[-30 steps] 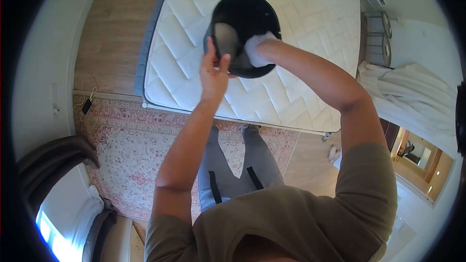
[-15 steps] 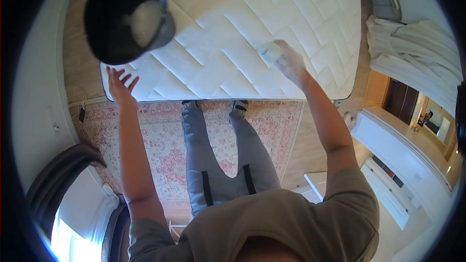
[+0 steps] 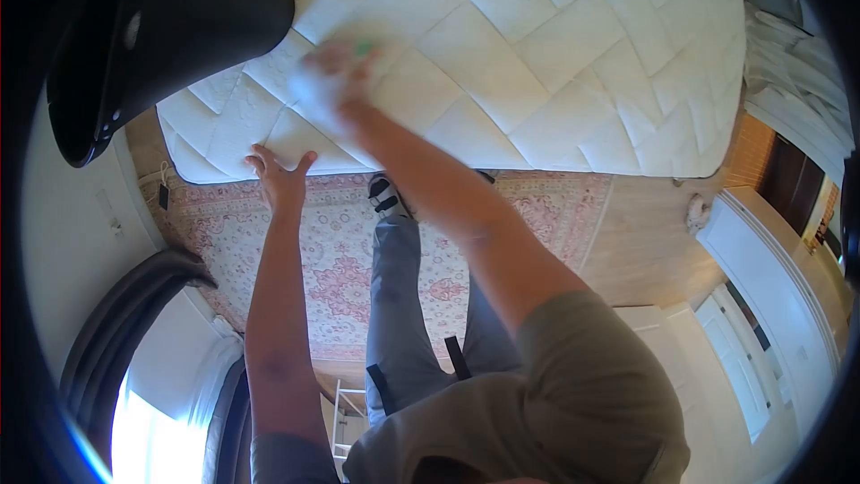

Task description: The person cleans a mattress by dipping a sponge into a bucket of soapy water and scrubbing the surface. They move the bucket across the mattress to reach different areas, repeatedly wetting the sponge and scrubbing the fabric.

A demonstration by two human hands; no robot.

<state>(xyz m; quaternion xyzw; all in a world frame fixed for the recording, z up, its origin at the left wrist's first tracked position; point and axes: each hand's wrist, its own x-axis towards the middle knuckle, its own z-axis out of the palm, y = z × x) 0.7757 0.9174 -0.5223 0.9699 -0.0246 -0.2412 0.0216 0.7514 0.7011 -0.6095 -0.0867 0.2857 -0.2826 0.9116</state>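
A white quilted mattress [image 3: 573,63] fills the upper middle of the view. My right hand [image 3: 345,72] is smeared by motion over its left part. It grips a whitish, foamy sponge [image 3: 313,94], with a bit of green showing near the fingers; its exact shape is blurred. My left hand [image 3: 279,175] is at the mattress's front edge, fingers spread and holding nothing. To the upper left looms a black bucket [image 3: 206,13], its rim spotted with suds and its inside mostly hidden.
A pink patterned rug [image 3: 340,278] lies on the wooden floor [image 3: 645,215] in front of the mattress, under my feet. Dark curtains [image 3: 116,305] frame a bright window at the lower left. White cloth [image 3: 788,72] and a white ledge [image 3: 770,278] are on the right.
My right hand has swept left across the mattress with the sponge, toward the bucket. My left hand has shifted right. The bucket shows larger and further left, now from its side.
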